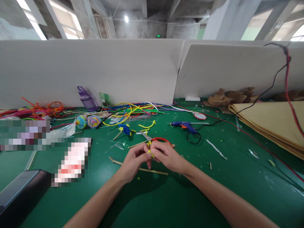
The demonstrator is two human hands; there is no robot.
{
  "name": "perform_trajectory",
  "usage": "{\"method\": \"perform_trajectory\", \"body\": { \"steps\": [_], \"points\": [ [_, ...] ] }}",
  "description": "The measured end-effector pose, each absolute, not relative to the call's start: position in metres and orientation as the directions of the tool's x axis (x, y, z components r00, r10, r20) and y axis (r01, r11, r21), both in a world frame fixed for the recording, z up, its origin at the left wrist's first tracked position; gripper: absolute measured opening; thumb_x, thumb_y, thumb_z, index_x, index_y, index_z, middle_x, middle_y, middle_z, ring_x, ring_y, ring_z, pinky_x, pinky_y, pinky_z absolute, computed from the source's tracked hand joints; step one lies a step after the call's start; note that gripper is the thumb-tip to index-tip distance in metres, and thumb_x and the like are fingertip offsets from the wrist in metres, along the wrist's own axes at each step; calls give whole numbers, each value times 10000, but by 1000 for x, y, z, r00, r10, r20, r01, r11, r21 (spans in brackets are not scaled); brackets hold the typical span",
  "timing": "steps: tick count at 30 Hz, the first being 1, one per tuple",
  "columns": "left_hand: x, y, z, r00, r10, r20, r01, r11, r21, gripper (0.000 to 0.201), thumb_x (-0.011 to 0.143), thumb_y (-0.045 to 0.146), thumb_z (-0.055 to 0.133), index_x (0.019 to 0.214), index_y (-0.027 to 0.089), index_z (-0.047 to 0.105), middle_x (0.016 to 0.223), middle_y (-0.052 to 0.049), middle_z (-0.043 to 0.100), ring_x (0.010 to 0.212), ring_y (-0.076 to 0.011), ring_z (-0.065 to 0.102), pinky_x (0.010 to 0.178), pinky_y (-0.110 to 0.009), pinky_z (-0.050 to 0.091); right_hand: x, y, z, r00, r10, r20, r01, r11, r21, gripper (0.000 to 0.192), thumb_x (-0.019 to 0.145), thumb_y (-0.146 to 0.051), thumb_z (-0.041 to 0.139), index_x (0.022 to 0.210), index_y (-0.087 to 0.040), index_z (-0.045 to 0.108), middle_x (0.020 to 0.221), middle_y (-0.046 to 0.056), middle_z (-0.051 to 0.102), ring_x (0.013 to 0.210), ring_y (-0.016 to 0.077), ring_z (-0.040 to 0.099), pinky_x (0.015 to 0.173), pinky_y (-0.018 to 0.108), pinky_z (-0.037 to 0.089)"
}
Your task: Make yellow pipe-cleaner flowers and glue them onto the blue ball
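Pinching a small yellow piece (150, 153) between them, the left hand (134, 161) and right hand (166, 155) work mid-table, just before the red-handled scissors (156, 139). Judged risk: fingertips slipping could drop it among the green mat's (213, 183) scraps.

Small yellow pipe-cleaner piece (149, 152) pinched between your two hands' fingertips, fuzzy, bent into a short curl, mostly hidden by fingers, held just above the green mat (166, 196), just in front of the red-handled scissors (156, 139).
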State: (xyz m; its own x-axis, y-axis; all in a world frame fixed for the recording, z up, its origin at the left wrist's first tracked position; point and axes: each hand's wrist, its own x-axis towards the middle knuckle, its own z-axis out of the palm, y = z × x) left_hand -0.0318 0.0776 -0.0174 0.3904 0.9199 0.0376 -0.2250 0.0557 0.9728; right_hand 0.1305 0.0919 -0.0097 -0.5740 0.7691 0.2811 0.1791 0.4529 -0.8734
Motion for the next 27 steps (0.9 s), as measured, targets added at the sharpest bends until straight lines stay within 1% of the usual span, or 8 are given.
{"method": "perform_trajectory", "body": {
  "steps": [3, 6, 11, 13, 16, 20, 24, 27],
  "points": [
    [-31, 77, -19, 384, 923, 34, -283, 82, 956, 174, 773, 210, 624, 659, 144, 510, 604, 21, 545, 520, -86, 516, 518, -210, 436, 126, 89, -13, -512, 794, 329, 104, 437, -893, 231, 902, -248, 383, 682, -178, 403, 605, -42, 420, 559, 81, 385, 542, 204, 303],
    [-30, 77, -20, 326, 940, 99, -245, -17, 969, 129, 785, 233, 624, 729, 146, 546, 645, 9, 576, 581, -102, 542, 566, -229, 463, 123, 90, -18, -438, 824, 360, 99, 442, -891, 247, 910, -246, 361, 676, -178, 403, 614, -37, 427, 568, 82, 399, 557, 203, 315],
    [-29, 75, -20, 234, 949, 212, 73, -234, 969, 113, 787, 253, 606, 775, 155, 549, 671, 6, 569, 601, -119, 563, 609, -248, 472, 132, 98, -18, -471, 784, 404, 270, 564, -780, 261, 894, -208, 353, 638, -174, 389, 607, -31, 439, 582, 88, 406, 571, 210, 290],
    [-30, 75, -21, 178, 933, 312, 268, -351, 897, 110, 791, 246, 580, 734, 164, 535, 683, 2, 554, 613, -120, 546, 599, -237, 460, 137, 100, -15, -503, 755, 420, 390, 632, -670, 265, 883, -221, 377, 624, -170, 396, 609, -30, 433, 581, 89, 382, 565, 218, 259],
    [-31, 75, -24, 167, 852, 496, 532, -502, 682, 116, 795, 207, 547, 690, 177, 507, 669, 5, 527, 626, -120, 514, 605, -232, 429, 139, 100, -11, -540, 753, 376, 492, 645, -585, 235, 885, -245, 387, 670, -171, 442, 632, -27, 466, 579, 87, 379, 558, 221, 239],
    [-34, 76, -30, 266, 742, 616, 665, -604, 440, 122, 793, 155, 512, 680, 186, 479, 656, 3, 511, 631, -127, 497, 601, -239, 412, 134, 97, -12, -529, 782, 329, 556, 613, -562, 127, 840, -208, 436, 729, -177, 490, 641, -26, 509, 571, 86, 390, 548, 220, 226],
    [-36, 77, -32, 323, 711, 625, 647, -647, 403, 71, 808, 125, 497, 803, 182, 540, 772, -38, 586, 722, -148, 552, 671, -260, 452, 131, 99, -13, -518, 793, 320, 527, 591, -611, 121, 815, -169, 432, 709, -174, 491, 619, -33, 487, 561, 83, 376, 539, 210, 237],
    [-37, 79, -32, 346, 695, 630, 600, -680, 421, 142, 832, 119, 496, 938, 180, 567, 904, -70, 619, 822, -159, 574, 752, -275, 460, 132, 101, -13, -509, 807, 300, 479, 555, -680, 138, 813, -167, 419, 686, -172, 471, 589, -44, 437, 550, 80, 361, 527, 198, 250]
  ]
}}
